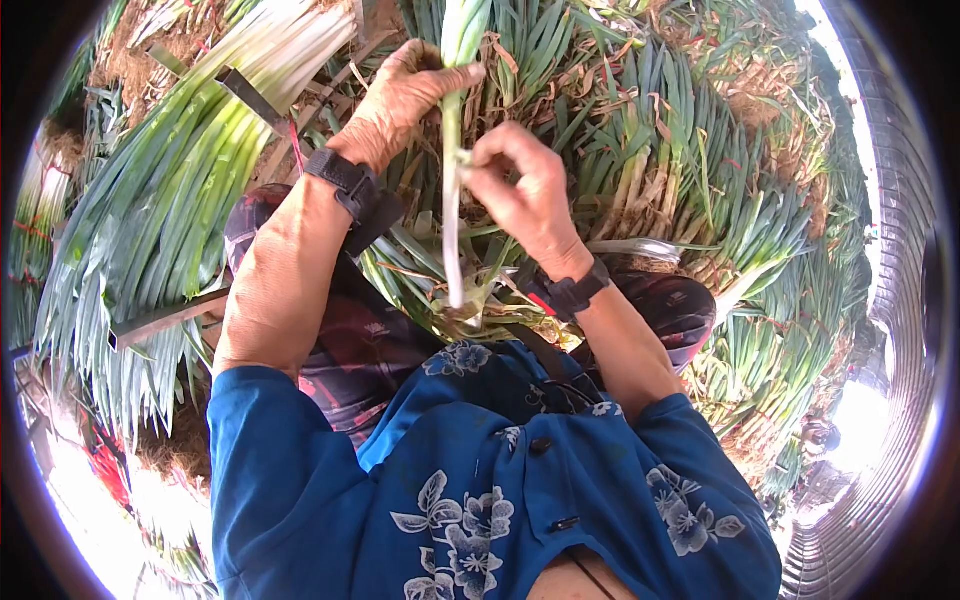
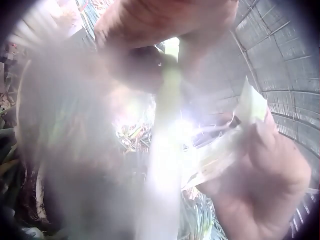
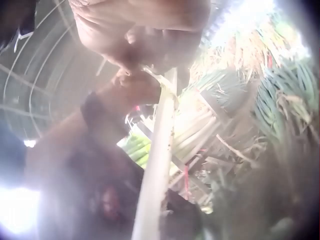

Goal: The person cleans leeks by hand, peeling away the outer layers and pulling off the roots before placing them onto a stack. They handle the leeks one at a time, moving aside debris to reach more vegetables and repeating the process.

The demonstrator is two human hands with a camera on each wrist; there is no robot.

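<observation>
My left hand (image 1: 405, 100) grips a long green onion (image 1: 452, 215) around its green upper part, with the thumb across the stalk. The onion hangs almost upright, its white root end low between my knees. On the right side of the stalk, my right hand (image 1: 525, 185) pinches a loose piece of outer skin between thumb and curled fingers. In the left wrist view this pale skin strip (image 2: 215, 160) stands away from the stalk. The right wrist view shows the white stalk (image 3: 157, 145) running down from below the fingers; glare and blur hide parts of both wrist views.
A heap of green onions with white stems (image 1: 190, 190) lies to the left over metal bars (image 1: 250, 102). Untrimmed onion bundles (image 1: 650, 140) with dry leaves spread across the front and right. Ribbed sheeting (image 1: 905, 290) curves along the far right.
</observation>
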